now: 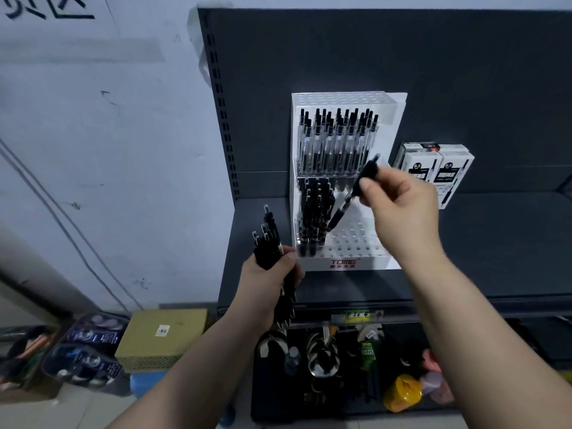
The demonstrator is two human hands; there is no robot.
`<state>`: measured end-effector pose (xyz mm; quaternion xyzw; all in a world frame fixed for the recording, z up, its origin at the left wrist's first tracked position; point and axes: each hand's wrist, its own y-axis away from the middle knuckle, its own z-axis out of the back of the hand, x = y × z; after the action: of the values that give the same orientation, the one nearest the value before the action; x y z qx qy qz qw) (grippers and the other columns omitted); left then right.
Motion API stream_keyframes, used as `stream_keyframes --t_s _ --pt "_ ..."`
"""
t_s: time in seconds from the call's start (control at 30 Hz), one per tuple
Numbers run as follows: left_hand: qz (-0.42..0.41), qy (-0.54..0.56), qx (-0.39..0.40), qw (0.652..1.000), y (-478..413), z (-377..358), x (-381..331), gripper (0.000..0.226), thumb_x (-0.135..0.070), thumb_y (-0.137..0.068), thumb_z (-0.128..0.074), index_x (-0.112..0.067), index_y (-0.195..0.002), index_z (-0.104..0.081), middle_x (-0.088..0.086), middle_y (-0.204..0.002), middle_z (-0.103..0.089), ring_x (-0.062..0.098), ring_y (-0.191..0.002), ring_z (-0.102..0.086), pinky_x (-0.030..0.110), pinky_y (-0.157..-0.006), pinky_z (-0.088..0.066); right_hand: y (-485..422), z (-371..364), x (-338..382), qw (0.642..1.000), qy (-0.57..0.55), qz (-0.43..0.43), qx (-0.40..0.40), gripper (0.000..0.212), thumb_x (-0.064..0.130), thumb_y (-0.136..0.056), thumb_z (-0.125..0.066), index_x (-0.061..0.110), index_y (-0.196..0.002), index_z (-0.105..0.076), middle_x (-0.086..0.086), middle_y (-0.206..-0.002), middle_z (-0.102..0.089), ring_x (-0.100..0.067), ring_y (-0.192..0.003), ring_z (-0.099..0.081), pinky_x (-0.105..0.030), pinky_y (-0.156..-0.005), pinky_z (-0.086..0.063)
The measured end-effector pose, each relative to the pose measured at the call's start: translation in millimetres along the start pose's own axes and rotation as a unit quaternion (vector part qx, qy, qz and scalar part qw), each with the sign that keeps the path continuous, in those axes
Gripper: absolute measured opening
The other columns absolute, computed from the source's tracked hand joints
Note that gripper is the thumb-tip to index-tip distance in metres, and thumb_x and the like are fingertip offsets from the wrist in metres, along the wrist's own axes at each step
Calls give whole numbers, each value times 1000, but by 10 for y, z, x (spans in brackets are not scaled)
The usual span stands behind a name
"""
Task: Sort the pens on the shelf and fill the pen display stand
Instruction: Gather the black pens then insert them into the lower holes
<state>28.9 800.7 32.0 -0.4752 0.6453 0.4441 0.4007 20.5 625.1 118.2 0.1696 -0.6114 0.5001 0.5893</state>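
Note:
A white tiered pen display stand (356, 239) stands on the dark shelf (479, 243). Its upper tier holds several clear-barrelled black pens (337, 140). The left part of its lower tier holds several black pens (315, 212), while the holes to the right are bare. My right hand (399, 205) pinches one black pen (346, 202) by its upper end, tip slanting down-left over the lower tier. My left hand (269, 283) grips a bundle of black pens (267, 239) just left of the stand's front.
White pen boxes (436, 168) are stacked right of the stand against the shelf's back panel. The lower shelf holds tape rolls (322, 354) and a yellow item (402, 393). A cardboard box (164, 332) and packaged goods (89, 348) lie on the floor to the left.

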Motion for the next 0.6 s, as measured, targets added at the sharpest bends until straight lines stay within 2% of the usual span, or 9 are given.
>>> stream_keyframes --t_s 0.1,0.2,0.27,0.33,0.37,0.47,0.5,0.6 --pt "11 3 1 1000 11 22 1 6 -6 -90 -60 -6 -96 -60 9 -72 -62 19 -65 -61 27 -62 -53 -90 -58 -106 999 39 20 6 18 11 -88 -64 25 -101 -68 9 -81 -68 -14 -81 -67 -29 -82 -55" --pt "27 3 12 1000 21 41 9 11 -7 -90 -60 -5 -101 -59 11 -76 -61 18 -66 -63 25 -59 -53 -69 -162 -243 998 64 19 14 17 13 -88 -65 19 -104 -69 10 -79 -67 -12 -80 -66 -28 -81 -54" --pt "29 -2 18 999 22 56 -2 11 -8 -90 -59 -5 -101 -59 11 -77 -60 19 -66 -62 24 -56 -51 -40 -231 -351 995 96 11 32 12 16 -89 -65 17 -99 -70 8 -76 -66 -12 -74 -64 -29 -74 -54" --pt "29 -6 24 999 21 63 -15 12 -9 -91 -59 -6 -103 -58 12 -78 -60 20 -67 -62 23 -55 -51 13 -297 -462 987 149 7 59 10 19 -89 -64 11 -85 -68 0 -67 -63 -17 -62 -56 -34 -62 -50" --pt "32 -2 26 999 26 63 -23 12 -9 -91 -58 -7 -103 -57 12 -78 -60 20 -67 -62 23 -54 -51 52 -326 -510 983 173 5 63 14 19 -89 -63 8 -81 -67 -2 -62 -60 -19 -58 -52 -33 -58 -46" --pt "51 18 36 998 27 49 -13 12 -11 -92 -58 -9 -102 -53 9 -77 -60 20 -66 -62 24 -55 -51 141 -371 -547 979 194 -7 57 17 18 -91 -62 11 -76 -64 1 -55 -53 -12 -51 -44 -14 -48 -34" --pt "54 16 41 998 27 46 -3 12 -12 -92 -58 -10 -103 -52 7 -76 -61 19 -65 -62 25 -57 -52 148 -381 -534 979 195 -14 58 17 18 -91 -62 12 -75 -64 1 -55 -52 -10 -50 -43 -12 -46 -34" --pt "39 4 67 997 28 44 27 14 -12 -90 -60 -7 -102 -54 6 -76 -63 16 -64 -64 34 -71 -56 154 -356 -512 980 188 -38 52 6 21 -90 -64 18 -86 -67 7 -62 -56 -5 -57 -49 -7 -52 -35"
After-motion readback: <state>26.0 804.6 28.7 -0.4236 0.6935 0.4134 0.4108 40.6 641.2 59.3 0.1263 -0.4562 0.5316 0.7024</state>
